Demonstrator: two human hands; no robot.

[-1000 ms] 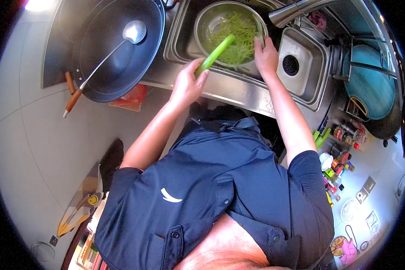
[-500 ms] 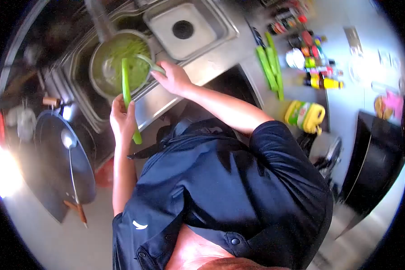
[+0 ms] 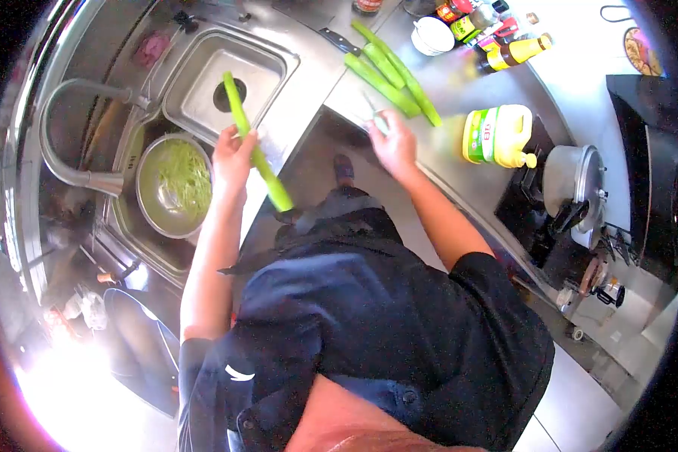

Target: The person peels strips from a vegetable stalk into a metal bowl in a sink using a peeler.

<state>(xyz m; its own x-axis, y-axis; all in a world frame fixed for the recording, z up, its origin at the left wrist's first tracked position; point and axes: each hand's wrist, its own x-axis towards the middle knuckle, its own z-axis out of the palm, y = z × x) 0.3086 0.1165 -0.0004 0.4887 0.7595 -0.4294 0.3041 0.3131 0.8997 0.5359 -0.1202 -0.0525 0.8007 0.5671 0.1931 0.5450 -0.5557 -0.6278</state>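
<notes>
My left hand (image 3: 232, 162) is closed round the middle of a long, peeled green vegetable stalk (image 3: 269, 181), which slants across the front edge of the sink. In my right hand (image 3: 396, 149), near the counter edge, is a peeler (image 3: 381, 122) with a pale green handle; its head is blurred. A steel bowl (image 3: 149, 203) in the left sink basin holds thin green peelings (image 3: 184, 181). Several more green stalks (image 3: 384, 87) lie on the counter beside a black-handled knife (image 3: 339, 40).
A curved faucet (image 3: 49, 139) arches beside the bowl. The second sink basin (image 3: 192, 94) has a dark drain. A yellow oil jug (image 3: 497, 135), a white cup (image 3: 432, 36) and sauce bottles (image 3: 516, 53) stand on the right counter. Beyond is a steel pot (image 3: 572, 181). A wok (image 3: 139, 331) is at lower left.
My view has turned right. The stalk and my left hand have moved from over the bowl towards the sink's front edge. My right hand has drawn away to the right with the peeler.
</notes>
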